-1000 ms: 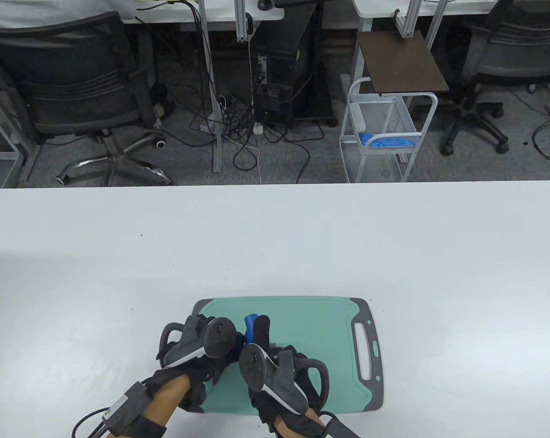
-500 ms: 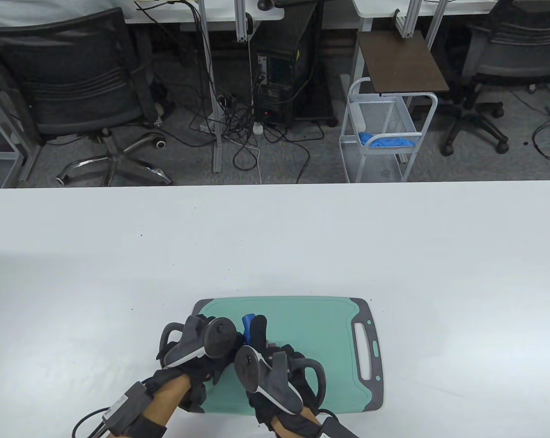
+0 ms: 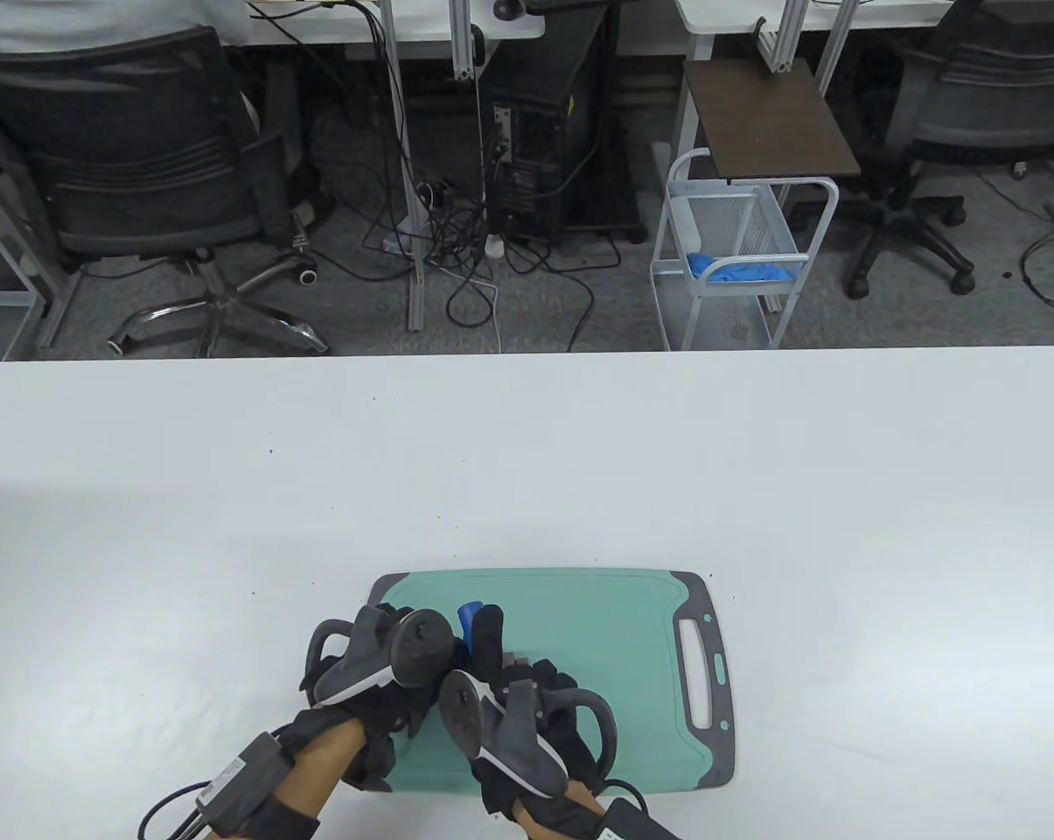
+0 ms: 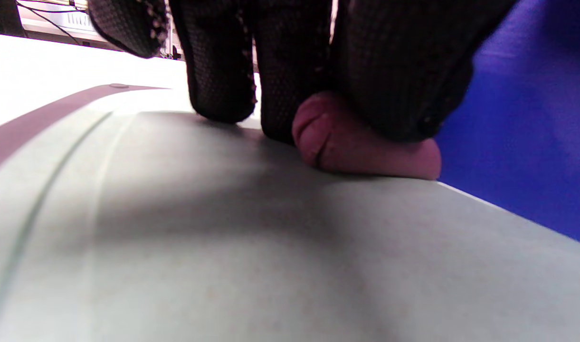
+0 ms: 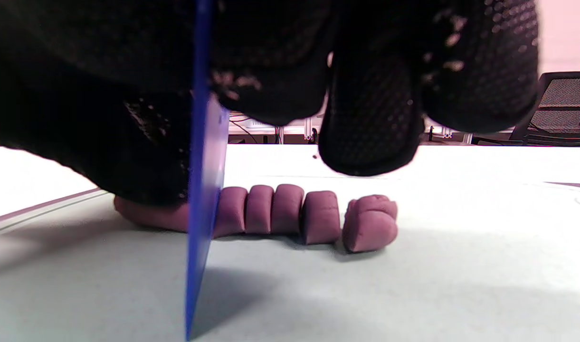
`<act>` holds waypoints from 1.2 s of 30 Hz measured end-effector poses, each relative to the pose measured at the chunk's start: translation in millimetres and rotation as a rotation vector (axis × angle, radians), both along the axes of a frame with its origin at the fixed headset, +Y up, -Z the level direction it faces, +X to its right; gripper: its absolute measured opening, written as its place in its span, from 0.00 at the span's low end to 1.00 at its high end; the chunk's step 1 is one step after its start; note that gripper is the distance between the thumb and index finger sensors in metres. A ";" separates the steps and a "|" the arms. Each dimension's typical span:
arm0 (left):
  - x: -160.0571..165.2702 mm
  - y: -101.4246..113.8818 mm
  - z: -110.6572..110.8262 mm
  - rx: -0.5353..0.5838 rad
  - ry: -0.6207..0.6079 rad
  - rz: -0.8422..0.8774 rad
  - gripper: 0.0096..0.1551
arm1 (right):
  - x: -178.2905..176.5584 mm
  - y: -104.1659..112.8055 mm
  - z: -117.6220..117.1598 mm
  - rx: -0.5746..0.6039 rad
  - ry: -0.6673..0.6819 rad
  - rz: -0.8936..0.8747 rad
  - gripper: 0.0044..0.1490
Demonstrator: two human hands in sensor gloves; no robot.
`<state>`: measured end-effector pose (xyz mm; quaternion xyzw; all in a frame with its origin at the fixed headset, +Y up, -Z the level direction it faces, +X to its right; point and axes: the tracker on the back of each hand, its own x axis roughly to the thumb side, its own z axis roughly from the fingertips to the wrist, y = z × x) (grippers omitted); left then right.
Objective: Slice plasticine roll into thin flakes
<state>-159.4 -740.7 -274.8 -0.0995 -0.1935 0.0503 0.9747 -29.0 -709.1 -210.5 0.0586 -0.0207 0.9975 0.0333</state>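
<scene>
A mauve plasticine roll (image 5: pixel 149 216) lies on the green cutting board (image 3: pixel 631 630). Several cut slices (image 5: pixel 290 211) stand side by side to its right, the last one (image 5: pixel 369 228) a little apart. My left hand (image 3: pixel 378 656) presses its fingers (image 4: pixel 394 71) down on the uncut end of the roll (image 4: pixel 361 147). My right hand (image 3: pixel 509 700) grips a blue blade (image 5: pixel 204 190), held upright with its edge down on the board, cutting into the roll just left of the slices. The blade's tip shows in the table view (image 3: pixel 470 612).
The board sits near the front edge of the white table (image 3: pixel 527 455), its grey handle (image 3: pixel 706 665) to the right. Office chairs, cables and a wire cart (image 3: pixel 736 254) stand on the floor beyond the far edge.
My right hand has shifted left and slightly toward me, bringing the blade closer to my left hand. The left hand has not moved.
</scene>
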 end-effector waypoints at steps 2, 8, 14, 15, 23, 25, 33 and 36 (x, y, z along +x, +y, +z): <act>0.0 -0.1 0.6 0.001 0.000 0.000 0.26 | -0.5 -0.2 -1.4 0.006 -0.003 -0.002 0.55; 0.3 -0.4 0.5 -0.001 0.002 0.001 0.26 | 0.7 -1.0 -8.4 -0.010 -0.015 -0.023 0.55; 0.4 -0.2 0.5 -0.005 -0.002 -0.003 0.26 | 1.7 -2.4 -8.6 -0.013 -0.016 -0.029 0.55; 0.4 -0.2 0.6 -0.005 -0.004 -0.006 0.26 | 1.8 -2.4 -8.6 -0.013 -0.016 -0.030 0.56; 0.2 1.3 0.9 -0.036 -0.017 -0.017 0.27 | 4.7 -4.3 -9.2 -0.031 -0.026 -0.041 0.56; -1.0 1.7 0.2 -0.085 -0.013 -0.027 0.28 | 5.1 -4.4 -8.8 -0.035 -0.027 -0.038 0.56; 0.1 1.8 1.7 -0.051 0.002 -0.045 0.27 | 4.7 -5.6 -5.0 -0.022 -0.014 -0.027 0.56; -0.5 1.9 2.2 -0.032 0.007 -0.041 0.28 | 4.3 -5.6 -4.1 -0.019 -0.011 -0.027 0.56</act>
